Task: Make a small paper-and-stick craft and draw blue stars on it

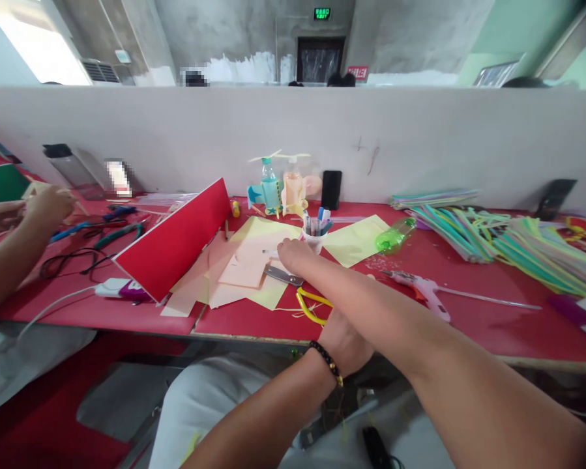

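Scissors (283,275) before pen cup (314,242); glue gun (420,291) right; straw bundles (498,244) beyond.

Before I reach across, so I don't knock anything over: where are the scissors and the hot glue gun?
Scissors (283,275), head view, on the metal blades.
Hot glue gun (425,291), head view, on its pale pink body.

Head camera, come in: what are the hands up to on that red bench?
Right hand over peach paper, beside scissors. Left hand at red bench edge, near yellow scissor handles. Grip unclear. Pen cup just beyond.
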Tool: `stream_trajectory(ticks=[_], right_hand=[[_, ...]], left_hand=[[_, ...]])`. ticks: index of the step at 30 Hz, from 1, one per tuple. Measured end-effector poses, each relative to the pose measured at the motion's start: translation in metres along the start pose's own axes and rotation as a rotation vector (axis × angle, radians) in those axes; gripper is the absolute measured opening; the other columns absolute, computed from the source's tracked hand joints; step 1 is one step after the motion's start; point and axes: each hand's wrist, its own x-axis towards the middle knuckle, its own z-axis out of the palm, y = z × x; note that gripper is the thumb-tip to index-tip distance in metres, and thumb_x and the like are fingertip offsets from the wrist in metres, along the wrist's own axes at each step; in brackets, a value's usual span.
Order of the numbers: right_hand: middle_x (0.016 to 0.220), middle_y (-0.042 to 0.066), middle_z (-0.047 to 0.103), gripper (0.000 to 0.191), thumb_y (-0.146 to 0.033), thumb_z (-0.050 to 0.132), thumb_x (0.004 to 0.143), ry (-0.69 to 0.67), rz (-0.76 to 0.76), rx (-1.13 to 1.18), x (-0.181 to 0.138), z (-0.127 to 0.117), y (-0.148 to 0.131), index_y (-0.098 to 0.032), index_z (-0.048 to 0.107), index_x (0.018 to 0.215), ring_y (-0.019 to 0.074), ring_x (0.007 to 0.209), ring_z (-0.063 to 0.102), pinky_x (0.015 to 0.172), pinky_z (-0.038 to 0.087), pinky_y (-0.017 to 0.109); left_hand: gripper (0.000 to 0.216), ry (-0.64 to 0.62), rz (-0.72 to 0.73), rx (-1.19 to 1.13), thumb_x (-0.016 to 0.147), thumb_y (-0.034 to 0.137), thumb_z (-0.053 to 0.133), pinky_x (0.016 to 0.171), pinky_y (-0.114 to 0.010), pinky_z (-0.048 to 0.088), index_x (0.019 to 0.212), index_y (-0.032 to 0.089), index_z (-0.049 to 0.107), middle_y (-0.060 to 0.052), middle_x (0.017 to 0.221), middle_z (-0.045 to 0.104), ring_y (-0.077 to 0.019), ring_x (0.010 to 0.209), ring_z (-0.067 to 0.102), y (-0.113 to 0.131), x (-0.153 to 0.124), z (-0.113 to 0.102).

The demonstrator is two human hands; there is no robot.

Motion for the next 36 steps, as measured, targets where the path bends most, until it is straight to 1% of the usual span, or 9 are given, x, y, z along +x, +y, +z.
stream_trajectory(ticks=[5, 7, 8, 11, 16, 20, 25, 32, 36], right_hand=[[0.1, 0.006, 0.064, 0.024, -0.025, 0.042, 0.095, 0.3, 0.122, 0.183, -0.086, -0.04, 0.016, -0.02, 0.056, 0.114, 0.0187, 0.089, 0.059, 0.079, 0.049, 0.033], [0.08, 0.001, 0.061, 0.034, -0.026, 0.034, 0.097, 0.399, 0.163, 0.272, -0.144, -0.045, 0.029, -0.024, 0.043, 0.129, 0.0154, 0.065, 0.056, 0.061, 0.047, 0.028], [0.074, 0.0, 0.057, 0.035, -0.028, 0.031, 0.098, 0.455, 0.2, 0.35, -0.176, -0.042, 0.035, -0.025, 0.04, 0.131, 0.0147, 0.056, 0.051, 0.052, 0.044, 0.027], [0.068, 0.0, 0.051, 0.019, -0.03, 0.051, 0.089, 0.736, 0.368, 0.979, -0.262, -0.019, 0.047, -0.03, 0.059, 0.106, 0.0136, 0.048, 0.043, 0.042, 0.034, 0.027], [0.072, 0.001, 0.052, 0.041, -0.025, 0.072, 0.071, 0.755, 0.575, 1.507, -0.343, 0.027, 0.026, -0.025, 0.061, 0.111, 0.0139, 0.061, 0.049, 0.05, 0.038, 0.025], [0.056, -0.001, 0.048, 0.021, -0.031, 0.06, 0.085, 0.683, 0.592, 1.685, -0.351, 0.044, 0.001, -0.02, 0.066, 0.101, 0.0088, 0.048, 0.041, 0.042, 0.027, 0.021], [0.057, 0.001, 0.055, 0.023, -0.036, 0.06, 0.085, 0.692, 0.5, 1.741, -0.336, 0.046, -0.009, -0.02, 0.066, 0.1, 0.009, 0.046, 0.044, 0.041, 0.028, 0.02], [0.054, -0.002, 0.056, 0.009, -0.029, 0.061, 0.085, 0.725, 0.523, 1.525, -0.317, 0.043, -0.014, -0.022, 0.064, 0.09, 0.0077, 0.04, 0.044, 0.036, 0.029, 0.019], [0.046, -0.004, 0.049, 0.02, -0.031, 0.047, 0.091, 0.827, 0.504, 1.064, -0.317, 0.014, -0.002, -0.02, 0.063, 0.084, 0.0094, 0.032, 0.036, 0.027, 0.026, 0.023]], left_hand=[[0.025, 0.034, 0.084, -0.024, 0.09, 0.035, 0.047, 0.097, -0.047, 0.039, 0.1, 0.02, 0.064, -0.01, 0.113, 0.06, -0.0271, 0.115, 0.044, -0.007, 0.0, -0.005], [0.023, 0.048, 0.067, -0.037, 0.091, 0.035, 0.047, 0.093, -0.044, 0.041, 0.095, 0.02, 0.064, -0.008, 0.109, 0.061, -0.0248, 0.108, 0.046, -0.009, 0.001, -0.008], [0.021, 0.048, 0.063, -0.054, 0.091, 0.033, 0.047, 0.092, -0.043, 0.041, 0.094, 0.02, 0.064, -0.007, 0.105, 0.061, -0.0235, 0.103, 0.048, -0.009, 0.002, -0.009], [0.017, 0.042, 0.091, -0.153, 0.091, 0.026, 0.048, 0.09, -0.038, 0.041, 0.09, 0.02, 0.064, -0.005, 0.095, 0.065, -0.019, 0.091, 0.052, -0.01, 0.005, -0.014], [0.011, 0.179, -0.036, -0.318, 0.087, 0.027, 0.057, 0.084, -0.034, 0.043, 0.091, 0.019, 0.063, -0.004, 0.094, 0.066, -0.019, 0.09, 0.053, 0.0, -0.011, -0.029], [0.041, 0.147, 0.108, -0.398, 0.083, 0.036, 0.064, 0.09, -0.036, 0.04, 0.119, 0.019, 0.055, -0.006, 0.113, 0.064, -0.0205, 0.099, 0.053, 0.022, -0.033, -0.039], [0.015, 0.043, 0.122, -0.444, 0.089, 0.027, 0.055, 0.069, -0.03, 0.041, 0.1, 0.019, 0.062, -0.003, 0.086, 0.067, -0.0164, 0.075, 0.053, 0.038, -0.043, -0.041], [0.019, -0.109, 0.038, -0.427, 0.092, 0.029, 0.05, 0.063, -0.026, 0.037, 0.081, 0.016, 0.058, -0.003, 0.077, 0.062, -0.0148, 0.07, 0.051, 0.044, -0.04, -0.055], [0.02, -0.188, -0.004, -0.426, 0.092, 0.031, 0.048, 0.064, -0.026, 0.038, 0.081, 0.017, 0.057, -0.002, 0.078, 0.062, -0.0146, 0.071, 0.052, 0.036, -0.044, -0.067]])
